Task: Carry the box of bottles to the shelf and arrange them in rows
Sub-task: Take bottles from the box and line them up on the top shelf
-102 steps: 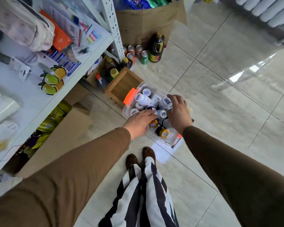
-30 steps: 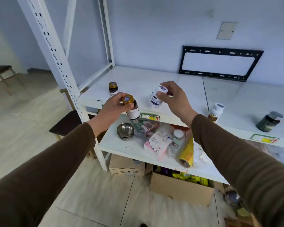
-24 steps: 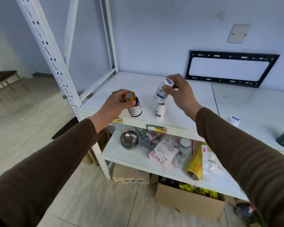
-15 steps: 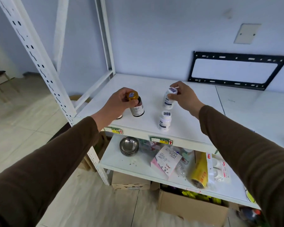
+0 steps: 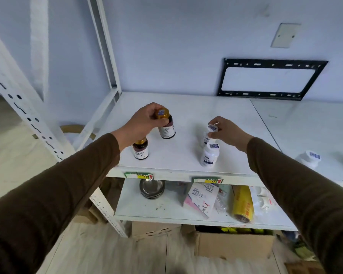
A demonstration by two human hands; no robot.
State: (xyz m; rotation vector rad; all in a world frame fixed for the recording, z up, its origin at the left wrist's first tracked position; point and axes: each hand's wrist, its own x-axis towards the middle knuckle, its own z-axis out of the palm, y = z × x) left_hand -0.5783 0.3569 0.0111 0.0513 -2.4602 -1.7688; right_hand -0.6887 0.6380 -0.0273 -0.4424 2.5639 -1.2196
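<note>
Two bottles are in hand, both on the top shelf (image 5: 186,159). Left hand (image 5: 141,123) has its fingers curled round the gold cap of a brown bottle (image 5: 165,125), base looks just about down on the board. Right hand (image 5: 226,131) pinches the cap of a white bottle (image 5: 208,135) w/ thumb and fingertips. Just nearer than the left hand stands a 2nd brown bottle (image 5: 140,148); just nearer than the right hand, touching or almost touching the held one, stands a 2nd white bottle (image 5: 210,155). Another white bottle (image 5: 309,158) sits well off beyond the right forearm. Box of bottles isn't in view.

Risks, as I judge: the white pair is v. tight, so the right wrist or sleeve pulling back could clip the front one and topple it toward the shelf edge, which is close. Same on the left: the forearm passes right over the front brown bottle, glass by the look of it, so a low withdrawal could knock it off. Letting go before a base sits flat would also tip a tall narrow bottle.

Vs. half a sec ago: both held bottles have come lower and further back behind their partners, and the front brown one, then mostly hidden by the left hand, now shows whole. Two short columns are forming, brown by the left hand, white by the right.

Lower shelf under the arms holds steel bowls (image 5: 151,188), an N95 pack (image 5: 201,196), a yellow roll (image 5: 242,204).
</note>
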